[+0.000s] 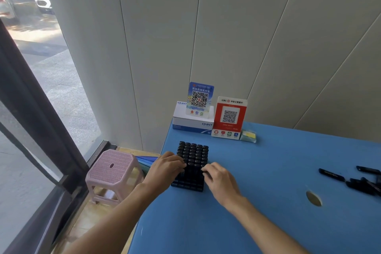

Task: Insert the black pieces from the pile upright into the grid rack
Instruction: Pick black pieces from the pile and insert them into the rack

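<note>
Two hands [168,168] [218,178] flank one filled rack [190,183].

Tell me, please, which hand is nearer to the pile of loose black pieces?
Right. The right hand rests at the grid rack's right side, toward the pile; the left hand is on the rack's far side.

White box [192,122] at back of table: "CHNT" in blue on front face, again on top left corner. Red stand-up card [228,118] beside it: "ICBC" plus Chinese characters above QR code. Blue card [200,99] propped on box: QR code, Chinese line too blurry to read.
</note>
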`<action>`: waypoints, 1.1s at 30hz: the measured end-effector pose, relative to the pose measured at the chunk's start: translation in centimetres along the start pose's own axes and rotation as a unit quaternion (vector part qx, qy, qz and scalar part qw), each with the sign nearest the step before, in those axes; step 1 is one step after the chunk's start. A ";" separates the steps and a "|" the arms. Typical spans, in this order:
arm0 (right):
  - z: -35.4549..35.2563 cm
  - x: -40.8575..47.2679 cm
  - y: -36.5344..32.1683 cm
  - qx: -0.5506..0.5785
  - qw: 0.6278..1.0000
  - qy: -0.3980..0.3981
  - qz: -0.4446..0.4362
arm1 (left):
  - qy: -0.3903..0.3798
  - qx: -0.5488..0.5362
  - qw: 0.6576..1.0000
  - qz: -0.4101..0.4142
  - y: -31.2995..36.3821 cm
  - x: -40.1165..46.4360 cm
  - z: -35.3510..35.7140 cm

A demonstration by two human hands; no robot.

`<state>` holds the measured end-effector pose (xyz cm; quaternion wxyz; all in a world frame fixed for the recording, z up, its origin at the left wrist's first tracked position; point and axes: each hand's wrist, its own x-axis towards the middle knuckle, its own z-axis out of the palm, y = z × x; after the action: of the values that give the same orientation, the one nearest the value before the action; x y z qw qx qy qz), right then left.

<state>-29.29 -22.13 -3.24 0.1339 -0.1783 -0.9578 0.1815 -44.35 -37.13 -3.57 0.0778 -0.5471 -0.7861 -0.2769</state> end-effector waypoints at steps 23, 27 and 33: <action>-9.1 -9.4 8.8 -0.091 0.986 -0.018 0.139 | -0.001 0.065 0.995 0.081 11.3 2.6 5.5; -12.8 -15.2 14.1 -0.109 0.982 -0.012 0.156 | -0.019 0.071 0.992 0.104 17.7 2.6 9.1; -17.5 -25.1 22.1 -0.128 0.972 -0.009 0.198 | -0.052 0.083 0.989 0.111 27.4 2.4 15.3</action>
<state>5.45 -7.43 -1.13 0.0631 -0.3785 -0.9198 0.0821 -17.75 -20.43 -5.69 0.1120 -0.6361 -0.7440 -0.1710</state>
